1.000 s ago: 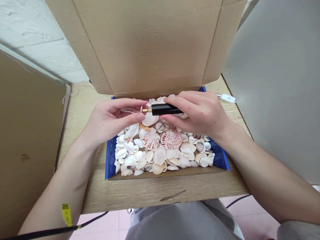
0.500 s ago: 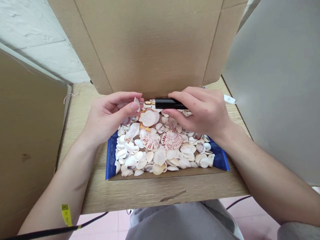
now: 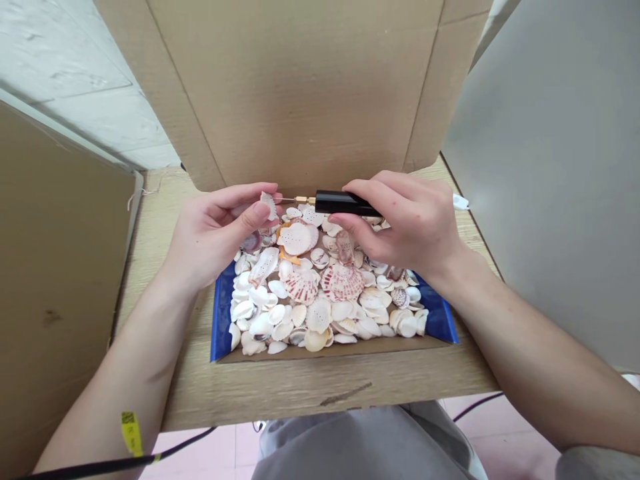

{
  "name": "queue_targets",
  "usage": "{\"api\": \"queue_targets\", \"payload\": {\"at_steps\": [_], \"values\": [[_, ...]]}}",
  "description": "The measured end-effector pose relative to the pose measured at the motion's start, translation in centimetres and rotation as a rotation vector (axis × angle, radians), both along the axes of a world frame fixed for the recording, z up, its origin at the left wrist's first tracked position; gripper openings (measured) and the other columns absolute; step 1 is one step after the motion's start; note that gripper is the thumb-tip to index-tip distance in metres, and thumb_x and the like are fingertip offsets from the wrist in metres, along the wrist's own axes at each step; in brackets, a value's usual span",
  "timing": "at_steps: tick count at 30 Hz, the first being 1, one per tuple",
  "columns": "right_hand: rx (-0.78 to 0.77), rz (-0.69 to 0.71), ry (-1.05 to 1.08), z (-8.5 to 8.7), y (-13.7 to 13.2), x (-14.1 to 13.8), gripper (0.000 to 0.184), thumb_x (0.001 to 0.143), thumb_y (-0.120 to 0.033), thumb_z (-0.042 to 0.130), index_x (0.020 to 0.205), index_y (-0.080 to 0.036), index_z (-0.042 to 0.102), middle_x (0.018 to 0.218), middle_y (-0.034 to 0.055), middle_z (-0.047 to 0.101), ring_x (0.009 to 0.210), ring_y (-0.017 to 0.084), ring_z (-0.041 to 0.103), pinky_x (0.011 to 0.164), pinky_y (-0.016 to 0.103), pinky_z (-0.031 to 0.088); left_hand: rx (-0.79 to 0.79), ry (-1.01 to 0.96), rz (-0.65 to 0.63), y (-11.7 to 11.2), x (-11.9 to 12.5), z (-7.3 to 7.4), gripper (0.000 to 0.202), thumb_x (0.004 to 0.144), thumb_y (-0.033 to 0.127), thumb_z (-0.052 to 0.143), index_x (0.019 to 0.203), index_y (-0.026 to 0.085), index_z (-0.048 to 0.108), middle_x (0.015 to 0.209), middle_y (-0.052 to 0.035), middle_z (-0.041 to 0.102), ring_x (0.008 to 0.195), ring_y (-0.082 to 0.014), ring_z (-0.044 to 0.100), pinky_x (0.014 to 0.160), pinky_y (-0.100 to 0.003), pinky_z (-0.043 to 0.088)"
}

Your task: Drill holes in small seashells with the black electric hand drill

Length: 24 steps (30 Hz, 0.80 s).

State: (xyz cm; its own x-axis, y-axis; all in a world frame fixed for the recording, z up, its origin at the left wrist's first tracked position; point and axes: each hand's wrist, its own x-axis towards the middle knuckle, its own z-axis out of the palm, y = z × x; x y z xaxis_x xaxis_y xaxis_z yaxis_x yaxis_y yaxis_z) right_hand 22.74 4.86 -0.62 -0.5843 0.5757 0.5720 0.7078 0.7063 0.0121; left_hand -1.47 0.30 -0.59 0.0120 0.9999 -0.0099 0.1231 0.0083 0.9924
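Observation:
Between the thumb and fingers of my left hand (image 3: 217, 230) is a small pale seashell (image 3: 269, 205), held on edge above the box. My right hand (image 3: 407, 217) is closed around a black pen-like mini drill (image 3: 340, 202) with a brass chuck (image 3: 305, 200). Its thin bit points left at the seashell; whether the tip touches it I cannot tell. Below both hands, a blue-edged cardboard box (image 3: 221, 327) is full of loose shells. Among them lie a striped red-and-white scallop shell (image 3: 343, 283) and a white shell dotted with small holes (image 3: 295, 238).
The box's tall cardboard lid (image 3: 305, 87) stands up behind the shells. Under the box is a wooden table (image 3: 300, 393). A cardboard panel (image 3: 55, 287) rises at the left, a grey panel (image 3: 555, 167) at the right. A black cable (image 3: 185, 442) with a yellow tag crosses below my left arm.
The drill has shifted slightly right, and more of its bit shows between chuck and seashell. My left hand has moved a little left and turned the seashell.

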Motion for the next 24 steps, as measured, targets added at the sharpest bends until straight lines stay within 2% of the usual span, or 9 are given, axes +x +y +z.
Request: {"api": "queue_targets", "payload": {"at_steps": [3,7,11,24], "values": [[-0.019,0.0,0.004,0.03,0.0,0.0,0.038,0.094,-0.052,0.044,0.091,-0.019,0.065,0.074,0.0018,0.063,0.066,0.013,0.054,0.056,0.028,0.031,-0.005,-0.01,0.032,0.06,0.01,-0.07,0.024,0.083,0.034,0.072,0.107,0.029,0.073,0.102,0.002,0.076,0.077,-0.0115,0.069,0.06,-0.023,0.052],[-0.025,0.016,-0.012,0.14,-0.01,-0.03,0.04,0.095,-0.051,0.041,0.09,-0.019,0.065,0.072,0.0015,0.064,0.064,0.013,0.055,0.055,0.027,0.03,0.011,0.016,0.064,0.03,0.15,-0.12,0.028,0.081,0.036,0.073,0.107,0.026,0.073,0.108,-0.0031,0.075,0.092,-0.0177,0.071,0.075,-0.025,0.058],[0.005,0.061,-0.013,0.23,0.0,-0.04,0.04,0.096,-0.05,0.042,0.089,-0.018,0.065,0.071,0.0013,0.065,0.062,0.012,0.056,0.053,0.027,0.029,0.019,0.005,0.055,-0.06,0.05,-0.21,0.028,0.081,0.035,0.072,0.108,0.027,0.074,0.111,-0.0036,0.075,0.098,-0.0198,0.071,0.084,-0.028,0.058],[-0.016,0.075,-0.016,-0.03,0.08,0.07,0.038,0.095,-0.05,0.043,0.093,-0.019,0.065,0.074,0.0019,0.065,0.066,0.014,0.057,0.054,0.028,0.031,0.016,0.03,0.057,-0.07,-0.03,-0.26,0.027,0.082,0.035,0.071,0.108,0.026,0.074,0.107,-0.0049,0.076,0.093,-0.02,0.072,0.08,-0.028,0.059]]}}
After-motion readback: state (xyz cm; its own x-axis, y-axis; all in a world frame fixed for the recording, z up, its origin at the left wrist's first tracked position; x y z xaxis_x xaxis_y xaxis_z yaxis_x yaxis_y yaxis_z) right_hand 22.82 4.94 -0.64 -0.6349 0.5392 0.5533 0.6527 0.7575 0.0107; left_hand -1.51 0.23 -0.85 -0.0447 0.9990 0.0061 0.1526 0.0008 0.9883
